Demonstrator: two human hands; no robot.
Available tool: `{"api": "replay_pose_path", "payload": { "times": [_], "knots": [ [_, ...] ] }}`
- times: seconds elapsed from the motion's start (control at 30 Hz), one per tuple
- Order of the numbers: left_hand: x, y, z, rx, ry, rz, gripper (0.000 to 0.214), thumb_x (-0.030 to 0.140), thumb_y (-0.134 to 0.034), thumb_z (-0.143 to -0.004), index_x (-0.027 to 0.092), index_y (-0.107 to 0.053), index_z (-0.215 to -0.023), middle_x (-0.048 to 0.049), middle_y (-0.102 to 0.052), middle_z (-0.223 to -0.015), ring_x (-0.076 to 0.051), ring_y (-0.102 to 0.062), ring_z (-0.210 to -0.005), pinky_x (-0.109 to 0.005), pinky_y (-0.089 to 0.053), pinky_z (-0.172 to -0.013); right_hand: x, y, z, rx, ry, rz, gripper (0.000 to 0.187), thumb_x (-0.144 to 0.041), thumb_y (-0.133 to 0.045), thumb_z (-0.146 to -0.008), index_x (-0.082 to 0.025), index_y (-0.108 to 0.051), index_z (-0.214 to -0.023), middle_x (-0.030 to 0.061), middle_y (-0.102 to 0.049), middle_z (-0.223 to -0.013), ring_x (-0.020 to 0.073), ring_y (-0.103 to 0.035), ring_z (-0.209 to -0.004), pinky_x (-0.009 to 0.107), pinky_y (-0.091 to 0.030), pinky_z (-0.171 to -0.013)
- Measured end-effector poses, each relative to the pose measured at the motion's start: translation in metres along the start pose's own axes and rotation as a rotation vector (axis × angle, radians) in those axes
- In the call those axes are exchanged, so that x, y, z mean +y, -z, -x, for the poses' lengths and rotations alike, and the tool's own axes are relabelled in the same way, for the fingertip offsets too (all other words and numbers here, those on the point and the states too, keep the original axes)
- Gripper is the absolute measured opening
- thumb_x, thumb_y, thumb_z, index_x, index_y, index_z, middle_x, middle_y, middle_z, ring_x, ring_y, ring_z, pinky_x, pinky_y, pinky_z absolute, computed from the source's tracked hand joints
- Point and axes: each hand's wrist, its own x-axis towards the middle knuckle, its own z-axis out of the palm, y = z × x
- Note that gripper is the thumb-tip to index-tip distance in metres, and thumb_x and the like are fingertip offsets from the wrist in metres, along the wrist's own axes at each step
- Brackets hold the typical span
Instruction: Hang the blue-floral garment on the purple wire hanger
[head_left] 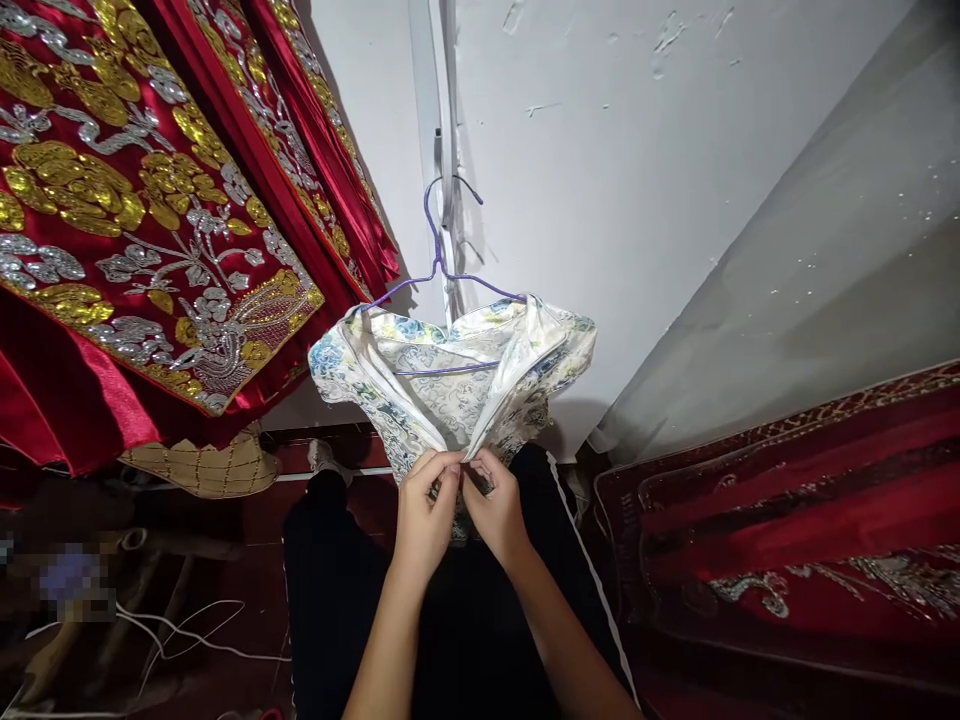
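A short-sleeved floral dress (352, 385), cream with blue and yellow flowers, hangs on a purple wire hanger (437, 250). Its front lies open in a V, and the patterned inside of the back shows between the two edges. My left hand (431, 490) pinches the left front edge where the V comes together. Close beside it, my right hand (491, 495) pinches the right front edge. The fingertips of both hands nearly touch. Whatever fastener may lie between them is hidden by the fingers. The lower part of the dress is behind my hands.
Red garments with gold and silver sequins (202, 200) hang at the left. The hanger hooks on a white upright strip (444, 150) against a white wall (600, 150). Dark red embroidered fabric (810, 540) is at the right. A white cable (202, 640) lies on the floor at left.
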Motion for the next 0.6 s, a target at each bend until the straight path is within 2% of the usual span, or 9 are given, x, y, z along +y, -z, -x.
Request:
{"api": "replay_pose_path", "payload": {
  "times": [0.13, 0.43, 0.6],
  "knots": [
    [0.005, -0.002, 0.006, 0.005, -0.032, -0.008, 0.025, 0.026, -0.053, -0.1, 0.025, -0.074, -0.114, -0.0038, -0.055, -0.093, -0.018, -0.055, -0.09, -0.028, -0.044, -0.082, -0.01, 0.005, 0.004, -0.044, -0.004, -0.02, 0.008, -0.025, -0.062, -0.09, -0.019, -0.063, -0.095, 0.0039, -0.067, -0.083, 0.0187, -0.064, -0.079, 0.029, -0.05, -0.074],
    [0.007, -0.004, 0.01, -0.062, -0.01, -0.007, 0.031, 0.027, -0.047, -0.102, 0.03, -0.073, -0.118, -0.0044, -0.048, -0.097, -0.019, -0.053, -0.097, -0.032, -0.044, -0.089, -0.01, 0.006, 0.011, 0.014, -0.101, -0.059, 0.015, -0.031, -0.06, -0.093, -0.019, -0.067, -0.096, 0.0026, -0.065, -0.076, 0.0175, -0.06, -0.07, 0.028, -0.049, -0.068],
    [0.004, -0.002, 0.009, -0.068, -0.009, -0.013, 0.031, 0.026, -0.046, -0.102, 0.03, -0.073, -0.119, -0.0056, -0.05, -0.102, -0.02, -0.053, -0.101, -0.034, -0.044, -0.093, -0.012, 0.006, 0.011, -0.025, -0.128, -0.074, 0.021, -0.034, -0.057, -0.094, -0.018, -0.067, -0.085, 0.0023, -0.063, -0.071, 0.0161, -0.056, -0.065, 0.027, -0.047, -0.063]
  ]
}}
